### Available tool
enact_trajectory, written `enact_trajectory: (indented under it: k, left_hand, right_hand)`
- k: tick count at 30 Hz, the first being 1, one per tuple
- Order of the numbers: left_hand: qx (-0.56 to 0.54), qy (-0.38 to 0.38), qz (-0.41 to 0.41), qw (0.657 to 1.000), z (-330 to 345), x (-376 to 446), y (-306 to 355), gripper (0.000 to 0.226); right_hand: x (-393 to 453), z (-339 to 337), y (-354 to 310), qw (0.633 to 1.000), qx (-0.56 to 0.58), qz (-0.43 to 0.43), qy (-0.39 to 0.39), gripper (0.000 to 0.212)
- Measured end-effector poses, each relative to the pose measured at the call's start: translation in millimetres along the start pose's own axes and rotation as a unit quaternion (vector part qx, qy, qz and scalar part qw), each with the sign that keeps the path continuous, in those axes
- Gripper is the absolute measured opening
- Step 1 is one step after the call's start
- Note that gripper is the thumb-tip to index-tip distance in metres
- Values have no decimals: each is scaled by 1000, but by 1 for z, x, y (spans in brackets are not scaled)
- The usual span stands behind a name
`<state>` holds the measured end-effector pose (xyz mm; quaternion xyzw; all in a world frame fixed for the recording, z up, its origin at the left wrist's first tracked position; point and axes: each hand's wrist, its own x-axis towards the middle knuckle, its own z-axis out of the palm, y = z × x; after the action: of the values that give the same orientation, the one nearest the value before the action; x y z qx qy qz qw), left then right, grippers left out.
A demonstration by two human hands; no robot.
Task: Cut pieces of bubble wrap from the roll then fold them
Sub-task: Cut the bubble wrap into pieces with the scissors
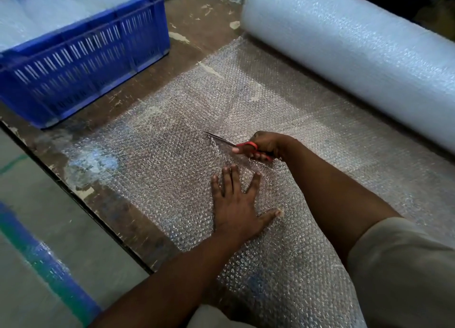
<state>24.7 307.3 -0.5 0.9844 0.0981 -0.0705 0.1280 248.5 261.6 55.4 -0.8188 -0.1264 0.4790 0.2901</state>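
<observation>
Two bare hands work on a sheet of bubble wrap spread flat over a worn brown counter. The sheet runs back to a large roll that lies on its side along the far right of the counter, and its near end hangs over the counter's front edge toward the person.

The left hand lies palm down on the sheet, near the middle of the view. Its fingers are straight and spread, released, pressing the wrap flat without gripping it; the thumb points out to the right.

The right hand sits just beyond the left, its fingers clenched through the red handles of a pair of scissors. The metal blades point left and slightly away, lying low over the sheet with their tip resting on or just above it. The blades look almost closed together, though how far they have entered the wrap is hard to tell through the clear bubbles. The right forearm comes in from the lower right, out of a pale short sleeve.

At the far left of the counter stands a blue slotted plastic crate, well apart from the hands, with more pale bubble wrap heaped inside it. Below the counter's front edge shows a grey floor marked with a green and blue stripe.
</observation>
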Motion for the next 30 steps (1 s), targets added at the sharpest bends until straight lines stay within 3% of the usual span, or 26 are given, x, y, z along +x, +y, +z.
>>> enact_trajectory:
  k: [30]
  left_hand:
    - [-19,23,6,1000,6,2,-3,109]
  right_hand:
    - [38,10,-37,1000,-8,3,-30,56]
